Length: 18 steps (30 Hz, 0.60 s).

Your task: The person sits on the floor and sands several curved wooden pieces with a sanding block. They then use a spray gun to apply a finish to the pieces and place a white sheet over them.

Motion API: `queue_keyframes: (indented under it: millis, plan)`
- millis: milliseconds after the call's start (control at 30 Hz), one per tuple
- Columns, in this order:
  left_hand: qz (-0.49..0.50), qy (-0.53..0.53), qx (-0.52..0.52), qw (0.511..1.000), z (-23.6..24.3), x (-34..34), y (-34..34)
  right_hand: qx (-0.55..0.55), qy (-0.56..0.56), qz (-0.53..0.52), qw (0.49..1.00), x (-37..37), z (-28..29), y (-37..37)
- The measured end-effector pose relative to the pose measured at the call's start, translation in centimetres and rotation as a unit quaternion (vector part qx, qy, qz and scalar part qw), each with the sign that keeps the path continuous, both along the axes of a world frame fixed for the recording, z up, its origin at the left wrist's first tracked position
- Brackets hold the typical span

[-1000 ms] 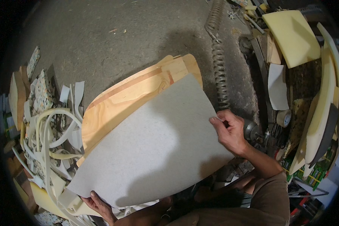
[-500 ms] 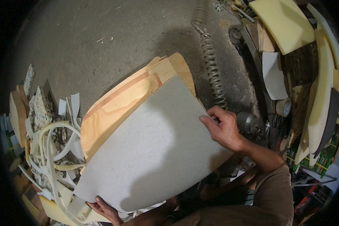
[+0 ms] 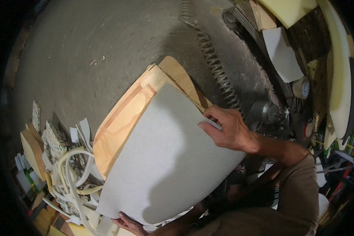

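Observation:
A large, thin light-grey sheet point(image 3: 185, 129), bent slightly, covers much of a pale wooden panel point(image 3: 116, 135). My right hand point(image 3: 230, 129) grips its right edge, thumb on top and fingers curled around the border. Low in the view, my left hand point(image 3: 129, 225) pinches the sheet's bottom left corner, with part of that hand hidden. The panel's curved left side and a darker strip along it stay uncovered. Behind its top corner shows another, browner board point(image 3: 181, 74). My shadow falls across the sheet.
A coiled air hose point(image 3: 216, 67) runs over the grey floor to a metal cup-shaped tool point(image 3: 265, 112) beyond my right hand. Foam strips and offcuts point(image 3: 72, 169) are heaped at the left. Yellow foam pieces point(image 3: 340, 86) and a tape roll point(image 3: 301, 87) lie at the right.
The whole view has turned, so the left heap sits lower and the right-hand things higher. Both hands keep hold of the sheet, which now shows less of the panel along its left side.

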<state>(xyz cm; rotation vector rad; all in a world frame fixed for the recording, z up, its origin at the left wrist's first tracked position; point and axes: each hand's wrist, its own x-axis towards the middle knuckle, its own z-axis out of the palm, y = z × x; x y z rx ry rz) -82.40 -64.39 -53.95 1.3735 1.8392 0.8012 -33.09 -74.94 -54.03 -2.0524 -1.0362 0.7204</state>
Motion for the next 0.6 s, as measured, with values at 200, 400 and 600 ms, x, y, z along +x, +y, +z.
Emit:
queue_keyframes:
  millis: [200, 400, 600]
  plan:
    - [-0.020, 0.002, -0.021, 1.000, 0.6, 0.7, 0.4, -0.048, 0.097, -0.001, 0.994, 1.5, 0.2, 2.6]
    - [-0.038, 0.000, -0.007, 0.999, 1.4, 2.0, -0.1, -0.046, 0.029, 0.012, 0.998, 1.7, -0.1, 4.4]
    - [-0.023, 0.001, 0.007, 1.000, 1.0, 0.5, -0.5, 0.035, -0.008, 0.011, 0.999, 0.6, 0.2, 4.0]
